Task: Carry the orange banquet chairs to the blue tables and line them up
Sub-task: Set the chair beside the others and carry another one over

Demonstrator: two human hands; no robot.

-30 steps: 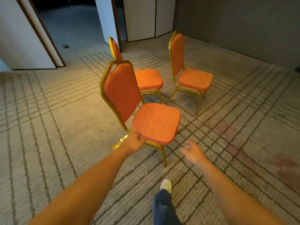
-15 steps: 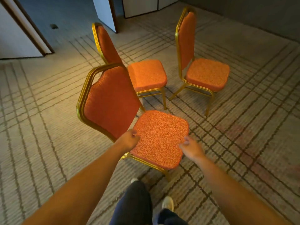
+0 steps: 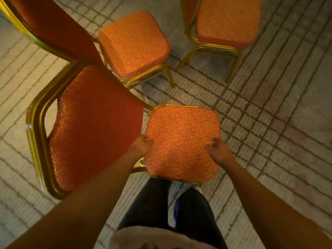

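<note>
At near left, the nearest chair (image 3: 125,133) stands on the striped carpet (image 3: 269,105). Its gold-framed backrest (image 3: 89,126) is toward the left and its orange seat (image 3: 181,133) toward the right, directly in front of the person's dark trousers (image 3: 152,203). Left hand (image 3: 142,145): positioned at the left edge of that seat, close to where seat and backrest meet. Its fingers are curled inward against the fabric, but blur hides whether they clamp the edge. A second chair (image 3: 133,44) stands farther off, behind the nearest one, with its backrest also at the left and its front legs on the carpet. Right hand (image 3: 216,150): positioned over the right part of the nearest seat, fingers curled with the tips drawn together. A hold on the cushion cannot be confirmed. At far right, a third chair (image 3: 226,20) stands beside the second and apart from it, partly cut off by the top edge.
</note>
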